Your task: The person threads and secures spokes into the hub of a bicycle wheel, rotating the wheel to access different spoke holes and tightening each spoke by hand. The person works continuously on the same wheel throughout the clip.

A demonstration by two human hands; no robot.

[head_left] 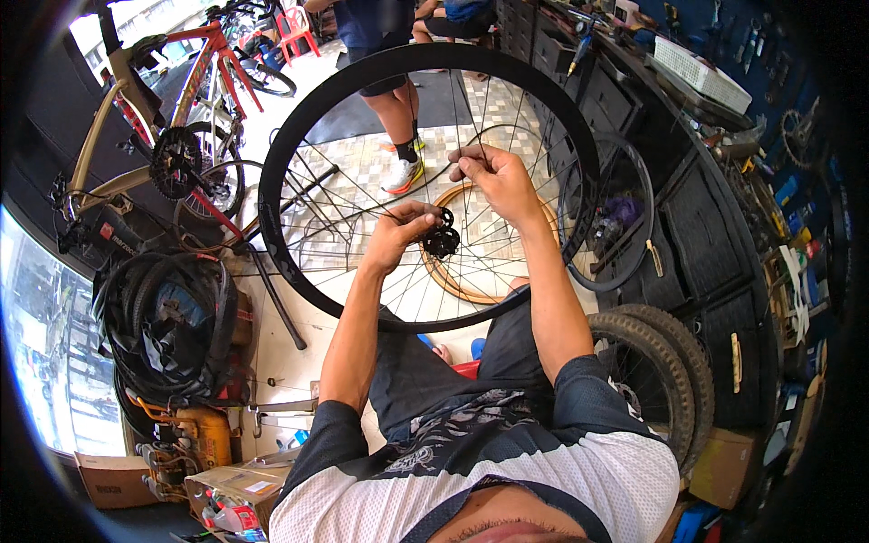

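Note:
A bicycle wheel with a deep black rim [304, 288] and thin dark spokes is in front of me, over my lap. Its small black hub [441, 241] lies near the wheel's middle. My left hand [398, 237] comes in over the rim and is closed at the hub, thumb and fingertips against it. Above and to the right, inside the rim's circle, my right hand [500, 185] has its thumb and fingers pinched together among the spokes. Whatever is between those fingertips is too thin to make out.
Bicycle frames [186, 100] stand at the left, above piled black tyres [167, 321]. A tan hoop [448, 288] lies on the floor beyond the wheel. At right are another wheel [648, 195], knobbly tyres [674, 362] and dark drawers [715, 262]. A person [391, 104] stands ahead.

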